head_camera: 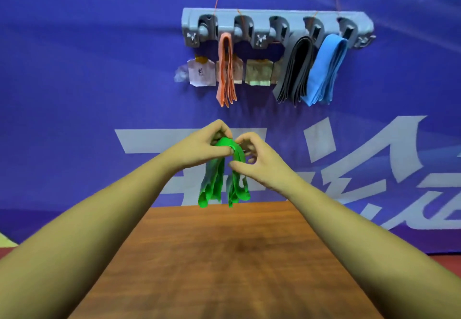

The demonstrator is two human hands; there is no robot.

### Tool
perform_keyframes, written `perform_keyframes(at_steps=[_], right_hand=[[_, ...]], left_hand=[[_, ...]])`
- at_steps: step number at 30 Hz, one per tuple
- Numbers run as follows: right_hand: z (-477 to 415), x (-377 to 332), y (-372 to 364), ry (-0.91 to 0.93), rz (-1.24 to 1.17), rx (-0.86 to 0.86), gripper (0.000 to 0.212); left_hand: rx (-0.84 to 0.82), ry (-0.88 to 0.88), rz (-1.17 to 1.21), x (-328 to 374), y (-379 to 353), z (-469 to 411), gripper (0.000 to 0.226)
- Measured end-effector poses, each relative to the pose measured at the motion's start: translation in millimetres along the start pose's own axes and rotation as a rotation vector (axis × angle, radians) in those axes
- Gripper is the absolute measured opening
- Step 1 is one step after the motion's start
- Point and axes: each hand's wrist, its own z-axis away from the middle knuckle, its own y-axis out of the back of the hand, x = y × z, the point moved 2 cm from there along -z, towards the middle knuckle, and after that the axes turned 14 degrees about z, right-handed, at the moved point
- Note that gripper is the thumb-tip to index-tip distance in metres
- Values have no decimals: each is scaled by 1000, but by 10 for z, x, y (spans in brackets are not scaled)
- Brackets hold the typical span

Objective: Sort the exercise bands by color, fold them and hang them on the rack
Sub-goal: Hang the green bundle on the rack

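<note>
Right now the green exercise bands (pixel 219 184) are hanging in mid-air above the far edge of the wooden table (pixel 224 256). They are doubled over at the top, so the loose ends are dangling in two bunches. The left hand (pixel 199 146) is pinching the fold from its side, with thumb and fingers curled round it. The right hand (pixel 257 161) is pinching a strand just beside and slightly below, its fingers curled too. The fold is sitting between the two grips, and the tails are falling below both hands.

By the look of it, the folding is being finished. The bunches are looking uneven, so squaring the layers and leaving an open loop at the top should make hooking easier.

Beyond, on the grey rack (pixel 274 19) tied against the blue banner (pixel 74 69), orange bands (pixel 225 69), dark grey bands (pixel 295 69) and blue bands (pixel 324 69) are already hanging. One hook (pixel 260 39) between orange and grey is looking free, with paper labels (pixel 202 72) underneath.
</note>
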Motion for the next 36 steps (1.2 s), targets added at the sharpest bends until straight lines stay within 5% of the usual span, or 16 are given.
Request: perform_keyframes(at_steps=[8,16,26,36], right_hand=[[29,-170,243,22,117,337,17],[-7,-111,533,85,266,506,18],[-298,-306,1060,120,287,713,20],[-847,-749,1532,91,396,907,24]], left_hand=[[36,-79,-148,310,-125,-196,32],[-27,-170,-526,463,-109,-269,38],[308,-302,-127,958,-193,-523,24],[642,-370,-88,1503,-19,-1040,12]])
